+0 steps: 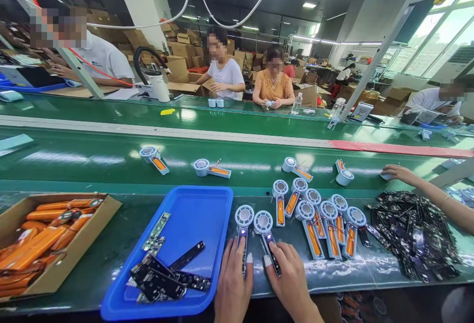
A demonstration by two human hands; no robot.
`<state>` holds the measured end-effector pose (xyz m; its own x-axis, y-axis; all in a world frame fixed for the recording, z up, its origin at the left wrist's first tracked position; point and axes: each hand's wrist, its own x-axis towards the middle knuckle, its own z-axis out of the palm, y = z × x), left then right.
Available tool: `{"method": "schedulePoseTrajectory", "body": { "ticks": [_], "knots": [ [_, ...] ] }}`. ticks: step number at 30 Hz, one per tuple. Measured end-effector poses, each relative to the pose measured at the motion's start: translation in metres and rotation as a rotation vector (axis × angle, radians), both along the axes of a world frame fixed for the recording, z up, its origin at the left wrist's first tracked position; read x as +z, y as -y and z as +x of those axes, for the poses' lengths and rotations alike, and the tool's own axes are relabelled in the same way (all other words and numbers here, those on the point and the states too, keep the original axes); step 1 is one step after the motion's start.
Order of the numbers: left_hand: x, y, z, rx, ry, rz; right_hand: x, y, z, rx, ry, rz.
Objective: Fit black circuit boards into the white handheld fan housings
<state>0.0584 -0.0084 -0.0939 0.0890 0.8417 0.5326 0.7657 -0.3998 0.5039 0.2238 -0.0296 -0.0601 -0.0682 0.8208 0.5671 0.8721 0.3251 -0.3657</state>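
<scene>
Two small handheld fans lie side by side at the bench's near edge, round heads pointing away from me. My left hand [234, 278] grips the handle of the left fan [245, 216] between thumb and fingers. Around the handle of the right fan [263, 222], my right hand [289, 276] is closed the same way. Both thumbs wear white finger covers. A black circuit board shows in each handle, with a small light glowing on it. Just right of my hands stand several fan halves [305, 211] with orange batteries exposed in their handles.
A blue tray [218, 214] with loose circuit boards lies left. Farther left is a cardboard box [79, 244] of orange batteries. Black boards [418, 234] are heaped at right, near a co-worker's hand [400, 172]. Several fans sit on the green conveyor [255, 157]; people work beyond.
</scene>
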Motion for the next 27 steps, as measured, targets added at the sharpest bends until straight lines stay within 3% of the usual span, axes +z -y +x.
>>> {"method": "schedulePoseTrajectory", "body": {
  "ticks": [13,22,27],
  "knots": [
    [0.006,0.001,-0.003,-0.014,-0.014,0.006,0.0,0.002,-0.004,-0.034,0.011,-0.032],
    [-0.002,0.0,-0.001,-0.006,0.077,-0.035,0.003,0.004,-0.001,-0.027,0.0,-0.029],
    [-0.012,0.001,-0.008,-0.13,0.102,-0.054,-0.005,0.006,-0.007,-0.034,0.092,-0.008]
  ]
}}
